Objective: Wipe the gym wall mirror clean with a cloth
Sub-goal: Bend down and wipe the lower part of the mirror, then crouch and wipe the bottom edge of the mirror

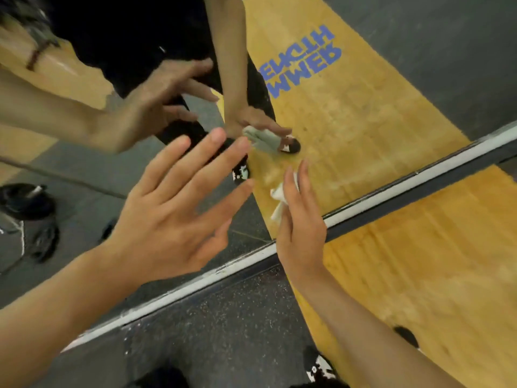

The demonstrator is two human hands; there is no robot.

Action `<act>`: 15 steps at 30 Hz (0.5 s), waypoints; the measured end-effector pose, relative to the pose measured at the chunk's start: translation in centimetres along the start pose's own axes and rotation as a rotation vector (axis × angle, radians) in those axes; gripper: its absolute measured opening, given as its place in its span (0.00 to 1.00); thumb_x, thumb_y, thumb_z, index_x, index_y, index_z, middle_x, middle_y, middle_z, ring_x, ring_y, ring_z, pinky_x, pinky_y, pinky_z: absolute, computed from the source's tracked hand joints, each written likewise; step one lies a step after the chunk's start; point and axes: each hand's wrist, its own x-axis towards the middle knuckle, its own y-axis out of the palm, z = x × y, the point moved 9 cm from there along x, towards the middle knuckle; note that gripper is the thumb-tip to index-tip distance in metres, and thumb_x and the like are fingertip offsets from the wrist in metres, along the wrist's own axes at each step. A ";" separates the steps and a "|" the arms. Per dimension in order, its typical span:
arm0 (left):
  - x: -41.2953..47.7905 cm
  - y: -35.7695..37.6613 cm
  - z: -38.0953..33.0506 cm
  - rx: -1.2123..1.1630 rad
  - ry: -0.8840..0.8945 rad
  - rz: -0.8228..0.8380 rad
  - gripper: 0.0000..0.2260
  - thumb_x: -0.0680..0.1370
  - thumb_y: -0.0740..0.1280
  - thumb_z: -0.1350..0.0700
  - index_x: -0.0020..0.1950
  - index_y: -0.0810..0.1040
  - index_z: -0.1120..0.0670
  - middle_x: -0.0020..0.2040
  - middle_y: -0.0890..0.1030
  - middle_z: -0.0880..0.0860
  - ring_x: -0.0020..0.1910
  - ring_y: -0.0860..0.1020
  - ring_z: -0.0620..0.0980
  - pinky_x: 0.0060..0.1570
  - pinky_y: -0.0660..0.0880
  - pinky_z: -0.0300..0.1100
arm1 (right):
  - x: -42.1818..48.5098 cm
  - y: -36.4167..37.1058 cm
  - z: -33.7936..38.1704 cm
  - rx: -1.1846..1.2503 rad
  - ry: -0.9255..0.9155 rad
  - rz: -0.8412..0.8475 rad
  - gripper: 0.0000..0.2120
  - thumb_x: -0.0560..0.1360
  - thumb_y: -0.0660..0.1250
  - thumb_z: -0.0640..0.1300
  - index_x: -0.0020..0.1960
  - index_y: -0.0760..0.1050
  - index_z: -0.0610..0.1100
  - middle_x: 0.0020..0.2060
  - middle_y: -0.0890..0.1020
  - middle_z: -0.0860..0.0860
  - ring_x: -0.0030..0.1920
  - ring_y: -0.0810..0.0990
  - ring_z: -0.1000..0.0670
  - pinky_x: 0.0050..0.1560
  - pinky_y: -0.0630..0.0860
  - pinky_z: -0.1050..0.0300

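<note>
A yellow wooden platform (pixel 419 261) adjoins speckled dark flooring (pixel 223 331).

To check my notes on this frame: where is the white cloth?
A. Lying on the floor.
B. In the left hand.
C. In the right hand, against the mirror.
C: the right hand holds the white cloth against the mirror, while the left hand is spread and empty.
</note>
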 end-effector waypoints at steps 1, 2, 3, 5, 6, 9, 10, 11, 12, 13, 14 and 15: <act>-1.3 1.2 -0.6 -0.013 -0.008 0.018 0.23 0.78 0.69 0.55 0.73 0.76 0.56 0.82 0.62 0.62 0.84 0.58 0.61 0.83 0.52 0.56 | -0.4 0.2 0.0 -0.020 -0.098 0.062 0.21 0.87 0.52 0.38 0.80 0.61 0.42 0.81 0.60 0.42 0.79 0.66 0.41 0.73 0.72 0.47; -2.6 2.4 -1.2 -0.009 -0.024 0.038 0.23 0.78 0.69 0.56 0.73 0.76 0.56 0.82 0.63 0.62 0.83 0.59 0.62 0.83 0.53 0.56 | -0.7 0.5 -0.4 -0.036 -0.188 0.122 0.21 0.86 0.54 0.35 0.79 0.64 0.40 0.79 0.62 0.41 0.78 0.67 0.39 0.73 0.72 0.42; -3.8 3.6 -1.4 -0.006 -0.048 0.049 0.23 0.78 0.69 0.56 0.74 0.75 0.56 0.82 0.63 0.62 0.83 0.59 0.62 0.83 0.53 0.56 | -1.1 0.7 -1.1 -0.059 -0.254 0.167 0.22 0.84 0.58 0.30 0.77 0.66 0.38 0.78 0.63 0.40 0.78 0.67 0.37 0.73 0.71 0.40; -6.4 5.9 -1.7 0.002 -0.122 0.041 0.24 0.78 0.68 0.56 0.75 0.75 0.55 0.82 0.63 0.62 0.84 0.59 0.61 0.83 0.52 0.57 | -1.6 1.2 -2.6 -0.111 -0.376 0.241 0.27 0.79 0.62 0.24 0.76 0.68 0.36 0.77 0.64 0.40 0.77 0.68 0.37 0.72 0.71 0.40; -7.5 7.0 -2.0 0.002 -0.160 0.037 0.24 0.79 0.68 0.55 0.76 0.74 0.55 0.82 0.63 0.62 0.84 0.58 0.61 0.83 0.52 0.57 | -2.1 1.7 -3.2 -0.138 -0.443 0.285 0.29 0.78 0.63 0.23 0.77 0.68 0.38 0.77 0.65 0.40 0.77 0.68 0.37 0.71 0.72 0.41; -10.6 10.6 -3.2 0.030 -0.227 0.012 0.27 0.79 0.67 0.54 0.79 0.71 0.54 0.83 0.60 0.62 0.85 0.56 0.61 0.83 0.51 0.56 | -4.1 4.1 -4.2 -0.202 -0.676 0.415 0.26 0.81 0.60 0.26 0.76 0.69 0.41 0.76 0.69 0.40 0.76 0.70 0.39 0.67 0.74 0.44; -11.6 11.8 -3.7 0.053 -0.235 0.010 0.28 0.79 0.67 0.53 0.80 0.70 0.54 0.84 0.59 0.61 0.85 0.56 0.61 0.84 0.50 0.56 | -4.7 4.8 -4.5 -0.217 -0.748 0.439 0.23 0.83 0.59 0.29 0.76 0.71 0.41 0.75 0.71 0.40 0.75 0.72 0.40 0.66 0.75 0.45; -12.5 13.1 -4.1 0.083 -0.241 0.005 0.29 0.79 0.67 0.53 0.81 0.69 0.53 0.85 0.57 0.61 0.85 0.55 0.60 0.84 0.50 0.56 | -5.1 5.6 -4.8 -0.227 -0.820 0.439 0.20 0.85 0.59 0.31 0.74 0.74 0.41 0.73 0.74 0.40 0.73 0.75 0.40 0.65 0.76 0.46; -13.5 14.4 -4.4 0.115 -0.250 -0.004 0.30 0.79 0.67 0.52 0.82 0.67 0.53 0.86 0.55 0.60 0.85 0.54 0.60 0.84 0.49 0.56 | -5.4 6.3 -5.1 -0.234 -0.884 0.420 0.17 0.85 0.60 0.33 0.72 0.76 0.40 0.71 0.77 0.41 0.70 0.77 0.40 0.64 0.77 0.46; -14.3 15.5 -4.6 0.138 -0.262 -0.020 0.31 0.79 0.67 0.52 0.82 0.66 0.52 0.86 0.53 0.59 0.86 0.53 0.59 0.84 0.48 0.56 | -5.5 6.9 -5.5 -0.241 -0.944 0.394 0.16 0.85 0.62 0.35 0.71 0.77 0.40 0.69 0.78 0.41 0.68 0.79 0.40 0.63 0.78 0.46; -15.1 16.6 -4.6 0.154 -0.276 -0.037 0.31 0.80 0.66 0.51 0.83 0.65 0.52 0.87 0.52 0.59 0.86 0.52 0.59 0.84 0.48 0.55 | -5.6 7.6 -5.9 -0.250 -1.004 0.363 0.15 0.84 0.65 0.36 0.70 0.78 0.41 0.68 0.78 0.42 0.66 0.80 0.41 0.62 0.78 0.46; -15.8 17.7 -4.5 0.177 -0.292 -0.054 0.31 0.81 0.65 0.50 0.84 0.64 0.52 0.87 0.50 0.59 0.86 0.51 0.58 0.84 0.47 0.55 | -5.6 8.3 -6.3 -0.262 -1.067 0.333 0.16 0.83 0.67 0.36 0.70 0.78 0.42 0.66 0.76 0.44 0.64 0.80 0.43 0.62 0.77 0.47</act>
